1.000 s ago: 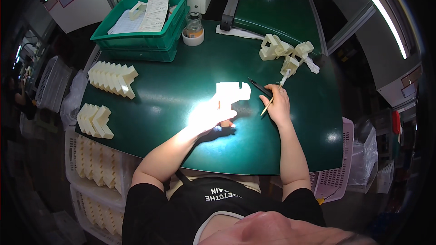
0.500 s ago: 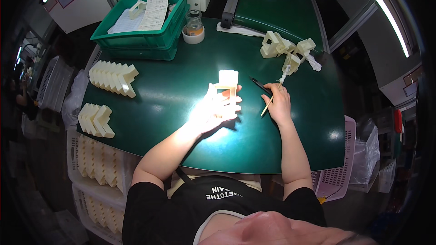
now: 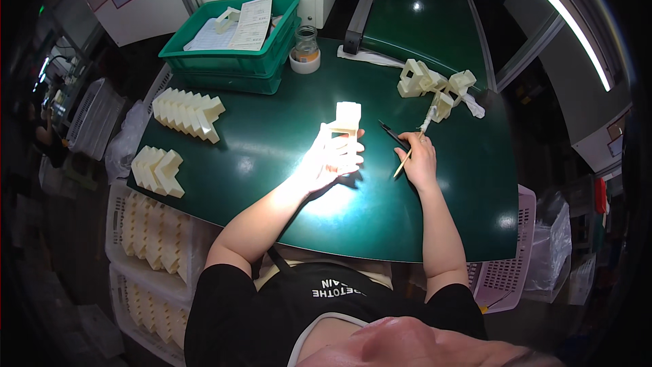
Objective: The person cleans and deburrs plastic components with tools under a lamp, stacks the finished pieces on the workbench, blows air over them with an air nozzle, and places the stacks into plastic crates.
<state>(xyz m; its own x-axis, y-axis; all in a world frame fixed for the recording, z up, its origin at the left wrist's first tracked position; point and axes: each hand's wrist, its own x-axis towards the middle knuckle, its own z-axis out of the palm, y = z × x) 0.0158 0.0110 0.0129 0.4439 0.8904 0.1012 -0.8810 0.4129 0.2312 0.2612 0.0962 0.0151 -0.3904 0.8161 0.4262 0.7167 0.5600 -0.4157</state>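
As a worker's left hand (image 3: 326,163) grips a cream plastic frame (image 3: 348,115) in its fingers, the right hand (image 3: 420,162) holds a wooden stick (image 3: 403,164) whose white-wrapped tip (image 3: 427,122) could, should the wrist swing, jostle clustered cream parts (image 3: 430,82) just beyond.

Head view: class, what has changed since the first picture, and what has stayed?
The left hand has turned the pale part it holds: it reached out to the right, and now looks narrower, its opening showing. The view shifted slightly. Nothing was taken or let go; the right hand keeps its wooden stick, and the stacked rows stay put.
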